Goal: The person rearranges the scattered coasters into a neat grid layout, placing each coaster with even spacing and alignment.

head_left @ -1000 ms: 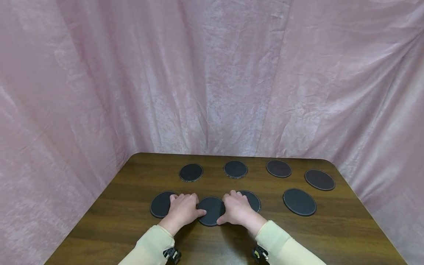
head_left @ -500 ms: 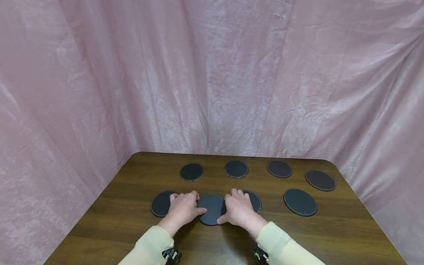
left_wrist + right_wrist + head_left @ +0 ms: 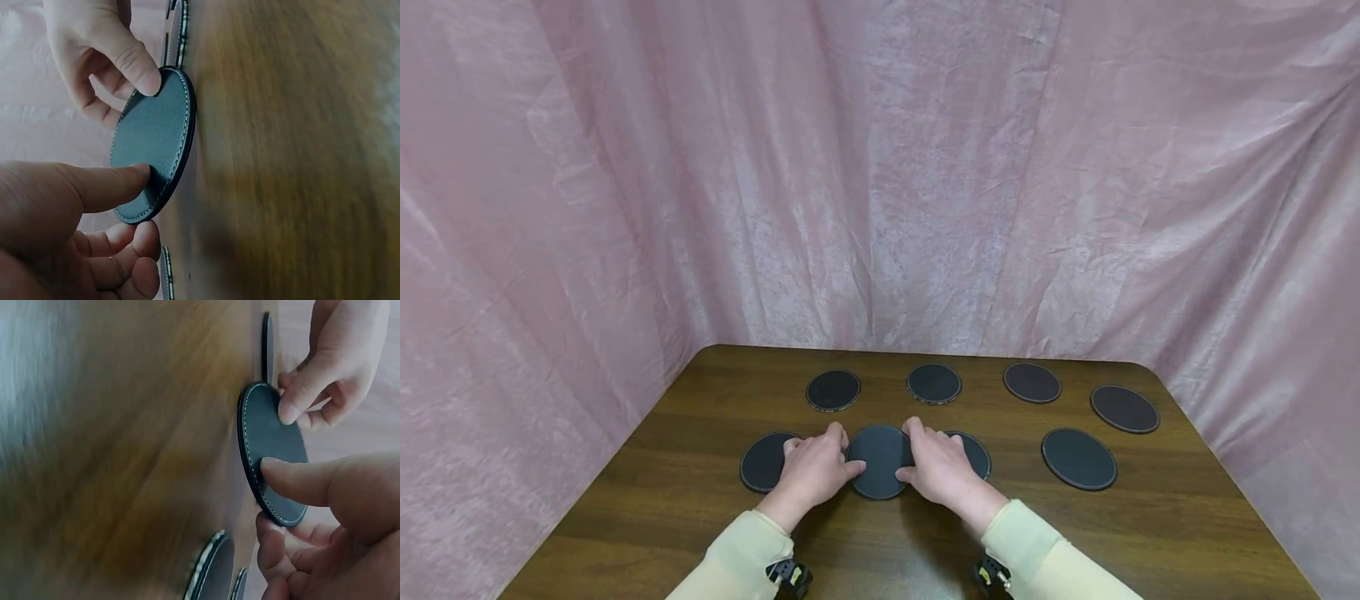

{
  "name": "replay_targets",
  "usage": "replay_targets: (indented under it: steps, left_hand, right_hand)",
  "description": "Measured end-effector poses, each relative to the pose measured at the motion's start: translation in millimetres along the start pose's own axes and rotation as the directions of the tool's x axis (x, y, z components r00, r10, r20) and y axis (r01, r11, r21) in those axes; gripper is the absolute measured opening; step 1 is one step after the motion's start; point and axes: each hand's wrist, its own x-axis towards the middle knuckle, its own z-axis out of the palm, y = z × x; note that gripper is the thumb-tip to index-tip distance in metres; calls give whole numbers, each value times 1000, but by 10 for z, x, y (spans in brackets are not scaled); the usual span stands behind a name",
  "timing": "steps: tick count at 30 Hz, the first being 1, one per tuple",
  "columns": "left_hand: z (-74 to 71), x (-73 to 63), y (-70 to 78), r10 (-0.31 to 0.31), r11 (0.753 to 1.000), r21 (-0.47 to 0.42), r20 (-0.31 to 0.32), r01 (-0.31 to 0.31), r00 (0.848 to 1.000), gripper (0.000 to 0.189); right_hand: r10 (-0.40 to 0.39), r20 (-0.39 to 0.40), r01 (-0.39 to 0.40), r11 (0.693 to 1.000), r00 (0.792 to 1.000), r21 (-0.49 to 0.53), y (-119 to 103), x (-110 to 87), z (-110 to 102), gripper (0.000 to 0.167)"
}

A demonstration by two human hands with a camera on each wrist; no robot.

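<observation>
Between my two hands is a round, dark green-black coaster (image 3: 880, 462) with pale stitching round its rim. My left hand (image 3: 816, 471) pinches its left edge, thumb on the upper face and curled fingers below. My right hand (image 3: 938, 468) grips the opposite edge the same way. In the left wrist view the coaster (image 3: 150, 134) is held off the wood, and in the right wrist view the coaster (image 3: 275, 447) shows both thumbs on its face. Another coaster (image 3: 762, 465) lies just left of my left hand, and one more (image 3: 975, 457) is partly hidden behind my right hand.
Along the back of the brown wooden table (image 3: 700, 533) lie several coasters in a row, among them a black one (image 3: 832, 391) and a brownish one (image 3: 1124, 408). A dark green coaster (image 3: 1078, 458) lies to the right. A pink curtain (image 3: 865, 183) hangs behind the table.
The gripped coaster has come up and its near edge has moved away from the table's front. The fingers of both hands have shifted slightly forward with it. The other coasters stay put.
</observation>
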Motion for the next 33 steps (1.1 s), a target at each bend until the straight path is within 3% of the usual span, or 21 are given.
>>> replay_targets:
  steps: [4,11,16,17,20,33]
  left_hand:
    - [20,75,40,-2,1000,-2,-2,2,1000,38]
    - [41,213,113,-26,999,24,34,25,999,37]
    - [57,253,131,-34,998,45,43,32,999,37]
    - [61,256,131,-36,998,47,44,34,998,37]
    - [71,260,128,-43,998,44,54,41,998,36]
    - [84,249,69,-53,995,86,64,47,997,35]
  right_hand:
    - [-6,8,6,999,1000,36,147,117,-2,59]
    - [-89,-6,90,994,996,65,657,397,197,61]
    - [-79,17,77,989,997,126,588,369,50,59]
    - [-43,39,38,991,998,127,468,325,-36,57]
    - [-26,55,20,993,998,115,426,304,-82,58]
    - [-65,66,60,995,996,76,424,324,-42,53]
